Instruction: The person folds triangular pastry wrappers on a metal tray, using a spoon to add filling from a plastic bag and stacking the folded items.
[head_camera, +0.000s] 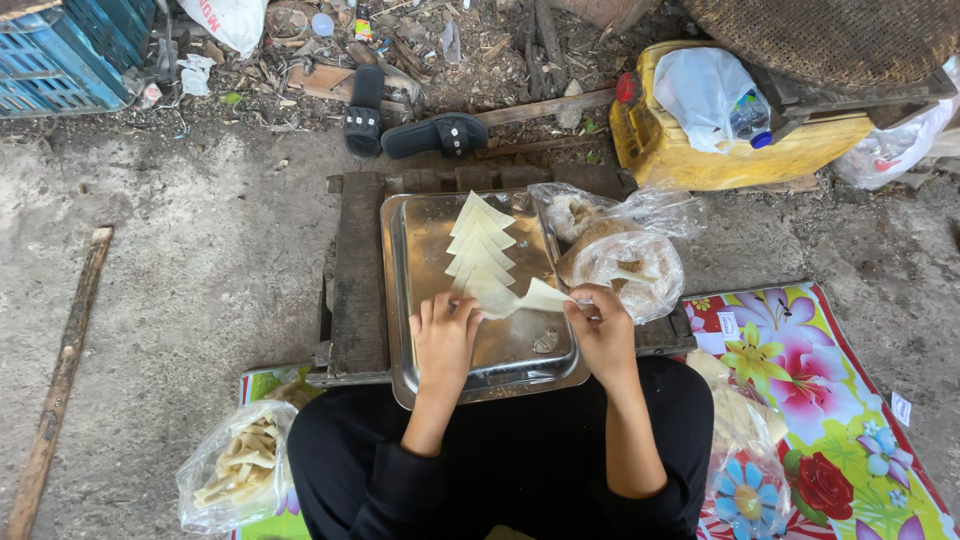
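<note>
A steel tray (420, 230) rests on a dark wooden pallet (358, 270) in front of my crossed legs. A row of several pale triangular dough wrappers (480, 245) lies overlapped down the tray's middle. My left hand (445, 335) presses flat on the tray beside the nearest wrapper. My right hand (600, 325) pinches the edge of a pale wrapper (540, 296) at the tray's right rim. Just right of it sits a clear plastic bag of brownish filling (625, 265).
A bag of pale folded pieces (235, 465) lies at my left knee. A flowered mat (800, 400) with more bagged items is on the right. A yellow jerrycan (690, 145), black sandals (435, 133), a blue crate (60, 50) and debris lie beyond.
</note>
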